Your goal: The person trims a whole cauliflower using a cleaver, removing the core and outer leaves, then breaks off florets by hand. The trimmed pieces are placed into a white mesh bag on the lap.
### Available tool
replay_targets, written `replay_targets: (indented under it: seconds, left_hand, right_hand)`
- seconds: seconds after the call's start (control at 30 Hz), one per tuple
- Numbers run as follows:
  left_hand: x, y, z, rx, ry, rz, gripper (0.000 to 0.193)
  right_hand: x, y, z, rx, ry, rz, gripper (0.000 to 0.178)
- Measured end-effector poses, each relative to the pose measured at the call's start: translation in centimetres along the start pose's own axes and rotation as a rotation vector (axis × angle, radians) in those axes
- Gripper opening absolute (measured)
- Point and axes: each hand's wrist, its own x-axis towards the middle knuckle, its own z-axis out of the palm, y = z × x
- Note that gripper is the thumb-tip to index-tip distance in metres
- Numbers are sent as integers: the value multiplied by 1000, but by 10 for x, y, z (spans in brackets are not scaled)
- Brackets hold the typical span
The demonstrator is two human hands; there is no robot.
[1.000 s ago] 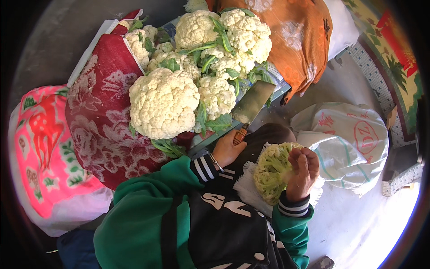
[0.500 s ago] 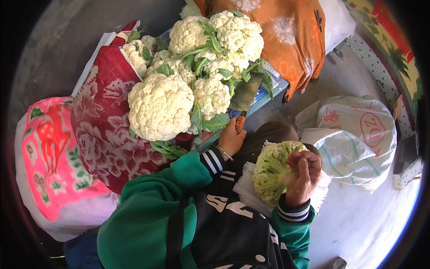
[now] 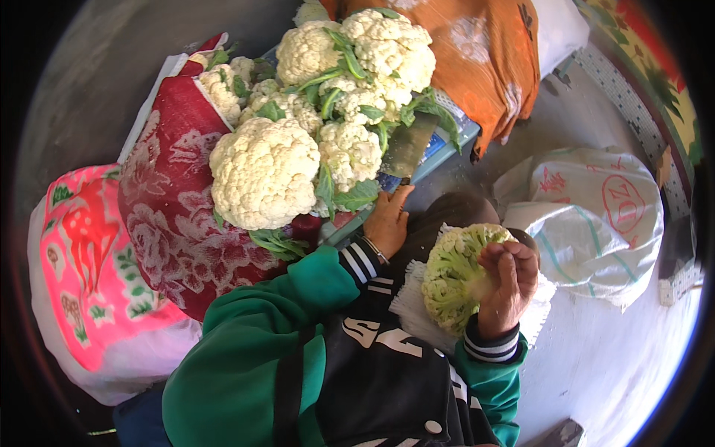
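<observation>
My left hand [image 3: 386, 221] grips the handle of a broad-bladed knife [image 3: 409, 146], whose blade points up against the pile of white cauliflowers [image 3: 262, 171] in a blue crate [image 3: 447, 145]. A cauliflower [image 3: 456, 274], turned with its pale green stem side facing me, sits in my right hand [image 3: 504, 279]. It rests over a white woven cloth [image 3: 414, 309] on my lap. Both arms wear green sleeves with striped cuffs.
A red floral cloth [image 3: 167, 201] lies under the pile's left side and a pink patterned bag [image 3: 82, 268] beside it. An orange cloth [image 3: 499, 52] lies behind the crate. White printed sacks [image 3: 596, 216] sit on the grey floor to my right.
My left hand has lifted the knife so that its blade now stands up against the pile. The right hand still holds the cauliflower in about the same place.
</observation>
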Motion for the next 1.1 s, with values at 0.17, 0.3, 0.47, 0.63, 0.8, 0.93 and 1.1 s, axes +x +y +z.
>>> replay_targets:
  seconds: [0.17, 0.3, 0.47, 0.63, 0.8, 0.93, 1.1]
  left_hand:
    - [-19, 2, -10, -10, -61, -43, 52]
    - [-32, 2, -19, -36, -42, -22, 48]
    - [-40, 6, -25, -11, -22, 6, 41]
    - [-38, 10, -27, 9, -70, -12, 35]
    - [-41, 16, -32, -1, -102, 75, 29]
    - [-41, 13, -36, -28, -119, 132, 24]
    - [-42, 3, -40, -84, -148, 191, 15]
  right_hand:
    - [0, 3, -2, 0, 1, -8, 10]
    - [-1, 4, -3, 20, -12, -20, 10]
    - [-2, 3, -2, 40, -12, -19, 10]
    - [-3, 2, -2, 28, -22, -23, 11]
    - [-5, 1, -1, 14, -8, -20, 11]
    - [-4, 2, -1, 39, 1, -14, 10]
    - [-5, 3, -1, 29, -6, -28, 11]
